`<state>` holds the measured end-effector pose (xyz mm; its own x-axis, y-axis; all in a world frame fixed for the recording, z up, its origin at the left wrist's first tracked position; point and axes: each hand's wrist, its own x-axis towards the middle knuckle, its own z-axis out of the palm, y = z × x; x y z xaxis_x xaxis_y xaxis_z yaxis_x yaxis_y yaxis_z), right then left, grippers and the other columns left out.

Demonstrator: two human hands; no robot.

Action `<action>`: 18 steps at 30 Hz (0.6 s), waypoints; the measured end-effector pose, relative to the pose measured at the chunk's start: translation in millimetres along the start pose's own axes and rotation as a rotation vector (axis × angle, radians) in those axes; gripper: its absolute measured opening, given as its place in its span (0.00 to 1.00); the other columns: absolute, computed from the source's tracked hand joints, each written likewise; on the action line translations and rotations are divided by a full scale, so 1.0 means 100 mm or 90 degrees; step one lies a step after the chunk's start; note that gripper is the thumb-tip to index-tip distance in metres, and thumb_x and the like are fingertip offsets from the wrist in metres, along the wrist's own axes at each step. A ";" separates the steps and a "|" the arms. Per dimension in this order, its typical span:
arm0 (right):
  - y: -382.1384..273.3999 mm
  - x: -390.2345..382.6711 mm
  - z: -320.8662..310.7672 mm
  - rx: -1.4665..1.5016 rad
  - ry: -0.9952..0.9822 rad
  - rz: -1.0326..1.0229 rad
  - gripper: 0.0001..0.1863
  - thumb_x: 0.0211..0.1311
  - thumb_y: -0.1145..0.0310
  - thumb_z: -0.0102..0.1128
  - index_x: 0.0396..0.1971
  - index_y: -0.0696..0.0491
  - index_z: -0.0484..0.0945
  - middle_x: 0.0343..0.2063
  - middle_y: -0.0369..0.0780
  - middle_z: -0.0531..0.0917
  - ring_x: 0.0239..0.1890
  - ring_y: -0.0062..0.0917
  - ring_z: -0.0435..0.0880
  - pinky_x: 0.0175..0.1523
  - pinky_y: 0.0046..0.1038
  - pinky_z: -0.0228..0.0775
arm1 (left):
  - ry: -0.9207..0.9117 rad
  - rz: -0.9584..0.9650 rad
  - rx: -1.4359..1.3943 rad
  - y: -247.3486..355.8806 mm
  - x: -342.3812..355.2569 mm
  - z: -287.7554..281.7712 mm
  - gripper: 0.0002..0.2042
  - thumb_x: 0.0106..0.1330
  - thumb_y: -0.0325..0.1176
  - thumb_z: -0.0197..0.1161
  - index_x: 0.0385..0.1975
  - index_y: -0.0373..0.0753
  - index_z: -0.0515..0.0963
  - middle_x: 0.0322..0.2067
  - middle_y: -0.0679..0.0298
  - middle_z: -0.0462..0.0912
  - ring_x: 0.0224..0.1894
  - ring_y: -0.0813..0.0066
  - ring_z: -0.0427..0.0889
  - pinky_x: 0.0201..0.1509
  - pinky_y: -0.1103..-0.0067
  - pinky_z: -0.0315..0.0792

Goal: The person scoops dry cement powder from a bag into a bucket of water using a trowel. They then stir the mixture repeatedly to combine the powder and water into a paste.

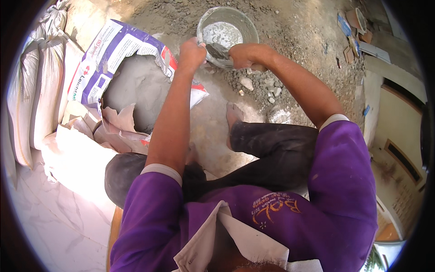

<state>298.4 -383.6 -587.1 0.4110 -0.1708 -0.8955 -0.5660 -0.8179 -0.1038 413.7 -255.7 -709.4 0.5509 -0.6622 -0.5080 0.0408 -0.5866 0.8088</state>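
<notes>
A round grey bucket (250,28) stands on the ground ahead of me, with wet, pale grey mix (222,33) in its bottom. My left hand (192,55) is closed on the bucket's near left rim. With my right hand (248,57) I hold a trowel at the near right side of the bucket. The trowel's grey, smeared blade (218,51) points left, just inside the near rim; its handle is mostly hidden in my fist. Left of my left forearm lies a torn paper sack (111,43), its grey powder (140,86) showing through the wide opening.
Full white sacks (47,86) lean along the left side. Rubble and small stones (272,88) lie right of the bucket. My bare foot (234,119) rests close below it. White marble-patterned tiles (68,217) cover the lower left. Scraps and a pot (356,21) sit far right.
</notes>
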 end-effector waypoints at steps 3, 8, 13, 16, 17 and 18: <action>0.02 -0.09 0.19 -0.151 0.025 -0.039 0.17 0.51 0.75 0.55 0.42 0.58 0.84 0.39 0.50 0.85 0.43 0.43 0.85 0.45 0.38 0.76 | 0.008 0.003 -0.014 -0.06 -0.01 0.00 0.11 0.67 0.30 0.57 0.41 0.28 0.77 0.27 0.48 0.84 0.22 0.60 0.85 0.29 0.69 0.77; 0.35 0.05 0.01 -0.198 -0.011 0.024 0.17 0.51 0.74 0.57 0.42 0.57 0.84 0.36 0.48 0.85 0.38 0.40 0.86 0.41 0.37 0.76 | -0.017 0.017 0.008 -0.06 -0.04 -0.03 0.11 0.66 0.30 0.58 0.41 0.28 0.78 0.28 0.48 0.83 0.22 0.61 0.85 0.31 0.67 0.77; 0.28 0.35 0.15 0.169 -0.150 0.050 0.12 0.54 0.71 0.58 0.35 0.62 0.83 0.29 0.46 0.84 0.25 0.33 0.83 0.32 0.37 0.75 | 0.015 0.050 0.075 -0.24 0.01 0.04 0.12 0.65 0.31 0.59 0.43 0.30 0.78 0.33 0.42 0.83 0.36 0.46 0.84 0.43 0.61 0.74; 0.25 0.45 0.27 0.491 -0.135 -0.003 0.09 0.57 0.69 0.60 0.31 0.60 0.80 0.24 0.43 0.81 0.19 0.28 0.78 0.24 0.33 0.73 | 0.035 0.064 0.090 -0.39 0.01 0.06 0.13 0.64 0.32 0.60 0.44 0.31 0.78 0.38 0.39 0.81 0.45 0.40 0.80 0.49 0.57 0.72; 0.26 0.41 0.29 0.637 -0.145 0.016 0.08 0.58 0.68 0.62 0.32 0.58 0.78 0.21 0.40 0.77 0.16 0.24 0.75 0.20 0.27 0.70 | 0.036 0.059 0.083 -0.42 0.00 0.05 0.13 0.64 0.33 0.60 0.45 0.31 0.78 0.39 0.39 0.81 0.46 0.39 0.79 0.49 0.57 0.71; 0.28 0.40 0.23 0.690 -0.138 0.013 0.08 0.58 0.69 0.62 0.33 0.58 0.77 0.21 0.39 0.77 0.16 0.23 0.75 0.19 0.25 0.69 | 0.037 0.060 0.074 -0.40 0.01 0.06 0.14 0.64 0.33 0.60 0.45 0.32 0.77 0.39 0.39 0.81 0.47 0.38 0.78 0.50 0.57 0.71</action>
<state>282.0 -400.5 -635.6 0.3202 0.0084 -0.9473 -0.9412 0.1163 -0.3171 408.1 -235.4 -744.2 0.5954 -0.6906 -0.4105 -0.1089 -0.5756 0.8105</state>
